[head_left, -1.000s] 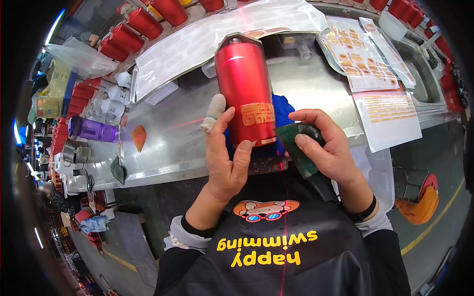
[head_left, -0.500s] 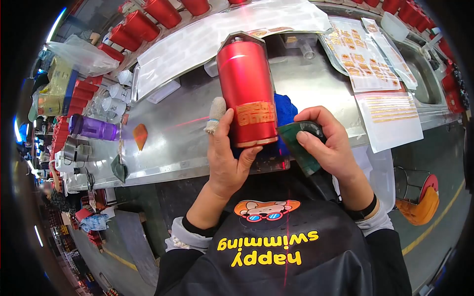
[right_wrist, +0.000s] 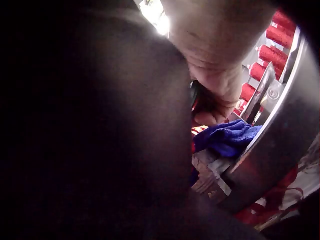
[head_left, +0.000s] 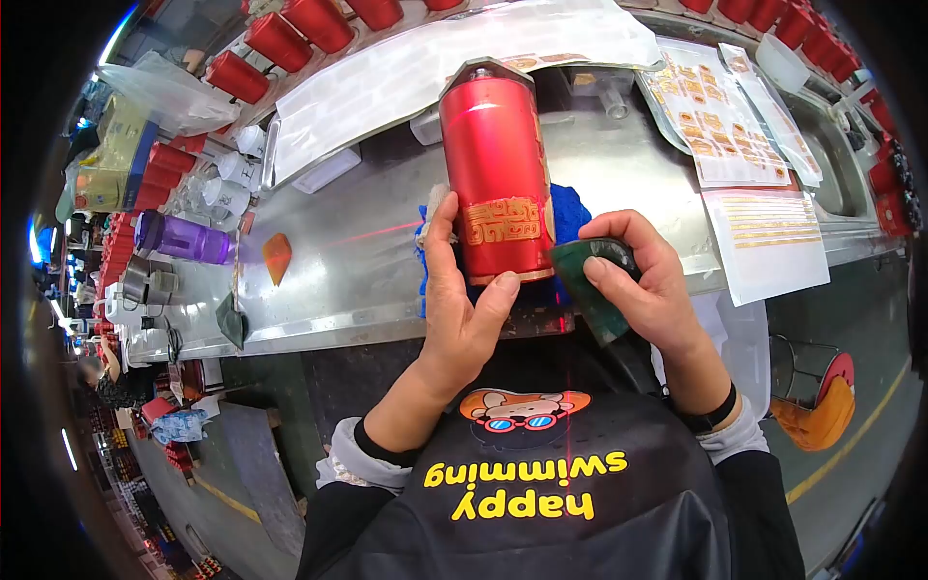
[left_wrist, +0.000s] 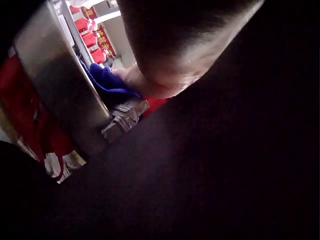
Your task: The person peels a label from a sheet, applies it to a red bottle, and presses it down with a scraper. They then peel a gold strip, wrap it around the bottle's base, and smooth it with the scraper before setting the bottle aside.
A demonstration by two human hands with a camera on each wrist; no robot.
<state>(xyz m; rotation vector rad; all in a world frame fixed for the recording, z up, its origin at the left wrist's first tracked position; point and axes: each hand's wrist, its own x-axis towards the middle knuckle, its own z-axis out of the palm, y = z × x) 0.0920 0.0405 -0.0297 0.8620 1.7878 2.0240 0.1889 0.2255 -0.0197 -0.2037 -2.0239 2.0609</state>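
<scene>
A red metal canister [head_left: 491, 135] leans over the front of the steel table on a blue cloth [head_left: 572, 211], with a gold patterned decal [head_left: 503, 221] around its lower end. My left hand [head_left: 452, 314] holds the canister from the left, thumb at its bottom edge. A whitish finger cover [head_left: 436, 215] is partly hidden beside the canister. My right hand [head_left: 655, 298] pinches a dark green, flat scraper [head_left: 597, 290] between thumb and fingers, its corner right at the canister's lower right side. Both wrist views are mostly dark; the blue cloth [right_wrist: 227, 137] shows below the right hand [right_wrist: 220, 75].
Decal sheets [head_left: 715, 126] lie at the right, near a sink [head_left: 836, 159]. A long white sheet [head_left: 445, 82] covers the back. At the left are a purple bottle [head_left: 184, 239], an orange scraper [head_left: 276, 258] and a dark green piece [head_left: 231, 321]. Red canisters [head_left: 314, 27] line the back.
The canister has turned slightly and shifted right, and the decal now faces more forward. The left hand has moved right with it; the finger cover has gone partly behind the canister.
</scene>
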